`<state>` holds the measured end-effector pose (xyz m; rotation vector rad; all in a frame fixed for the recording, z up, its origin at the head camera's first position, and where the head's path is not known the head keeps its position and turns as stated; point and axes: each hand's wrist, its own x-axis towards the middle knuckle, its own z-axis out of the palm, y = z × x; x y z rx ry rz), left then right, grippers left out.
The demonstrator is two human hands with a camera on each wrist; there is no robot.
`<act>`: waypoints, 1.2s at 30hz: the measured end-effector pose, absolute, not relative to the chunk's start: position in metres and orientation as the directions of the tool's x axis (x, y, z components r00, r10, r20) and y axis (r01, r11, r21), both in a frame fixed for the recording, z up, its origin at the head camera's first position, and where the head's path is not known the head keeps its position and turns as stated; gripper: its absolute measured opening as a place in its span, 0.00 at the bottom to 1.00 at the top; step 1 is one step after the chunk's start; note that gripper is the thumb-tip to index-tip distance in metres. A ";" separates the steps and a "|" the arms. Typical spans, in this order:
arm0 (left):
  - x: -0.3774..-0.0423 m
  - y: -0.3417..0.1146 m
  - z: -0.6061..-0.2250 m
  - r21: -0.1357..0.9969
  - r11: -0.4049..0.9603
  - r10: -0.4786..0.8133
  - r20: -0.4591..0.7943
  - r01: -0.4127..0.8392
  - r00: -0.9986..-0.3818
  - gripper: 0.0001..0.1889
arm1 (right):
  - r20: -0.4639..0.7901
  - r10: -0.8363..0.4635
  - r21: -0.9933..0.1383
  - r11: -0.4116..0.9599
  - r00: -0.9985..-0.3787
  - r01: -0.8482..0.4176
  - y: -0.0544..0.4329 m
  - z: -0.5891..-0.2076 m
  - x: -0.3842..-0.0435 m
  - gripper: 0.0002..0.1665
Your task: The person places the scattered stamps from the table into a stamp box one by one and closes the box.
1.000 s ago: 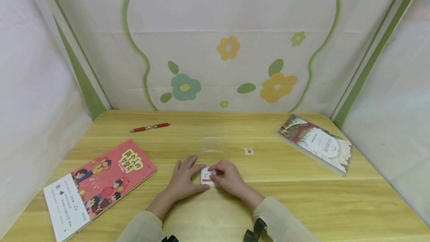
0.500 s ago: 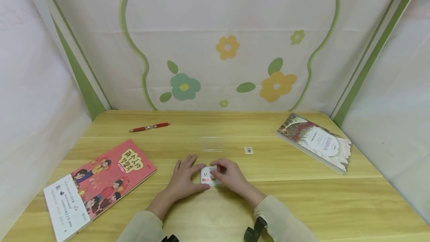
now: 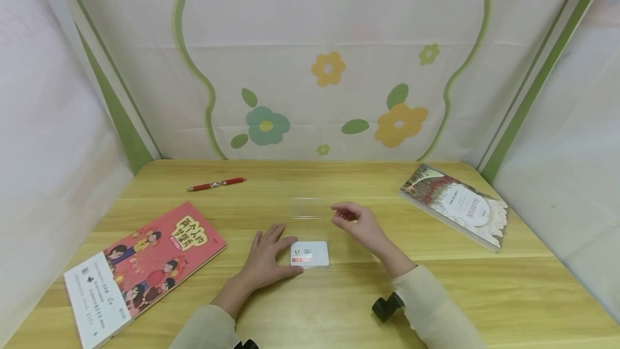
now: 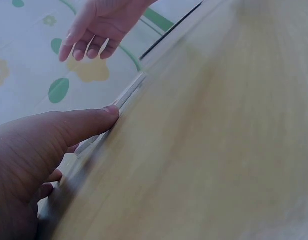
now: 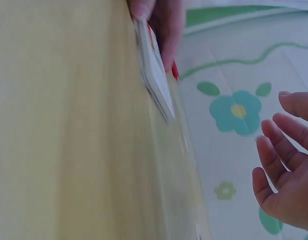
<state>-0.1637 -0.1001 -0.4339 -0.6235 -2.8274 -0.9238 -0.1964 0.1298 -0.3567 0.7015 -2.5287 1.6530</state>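
Here the left hand [image 3: 266,256] has a narrow hold on a small white card [image 3: 317,253], its thumb at the near edge and its forefinger at the far left corner. The card lies at the tips of that grip and extends to the right beyond it, over the wooden tabletop [image 3: 436,290]; a printed label with a dark mark and a red patch fills its left part, the part next to the grip. The remaining fingers of the left hand are spread beyond the card's left end. The right hand [image 3: 362,227] is beyond and to the right of this grip, raised off the tabletop, its fingers loosely bent and apart, with nothing between them. Directly beyond the left hand's grip, and just left of the right fingertips, a clear sheet [image 3: 306,208] lies flat. Farther off, beyond and left of the grip, is a red pen [image 3: 216,185]. A pink book [image 3: 160,263] with a white band at its near end lies slantwise to the left of the grip, and a second book [image 3: 450,206] lies well to its right, past the right hand. Behind everything hangs a pale cloth [image 3: 290,20] printed with flowers and leaves
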 end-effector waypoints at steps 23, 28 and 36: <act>-0.164 -0.099 -0.434 0.547 0.735 0.344 0.207 0.400 -0.916 0.35 | 0.161 -0.146 -0.880 0.426 -0.976 -0.209 0.197 -0.423 -0.252 0.16; -0.164 -0.099 -0.434 0.541 0.737 0.346 0.213 0.405 -0.914 0.35 | 0.154 -0.148 -0.878 0.432 -0.977 -0.204 0.199 -0.429 -0.256 0.17; -0.164 -0.100 -0.435 0.540 0.738 0.345 0.215 0.406 -0.914 0.35 | 0.158 -0.206 -0.788 0.563 -0.966 -0.249 0.200 -0.432 -0.258 0.18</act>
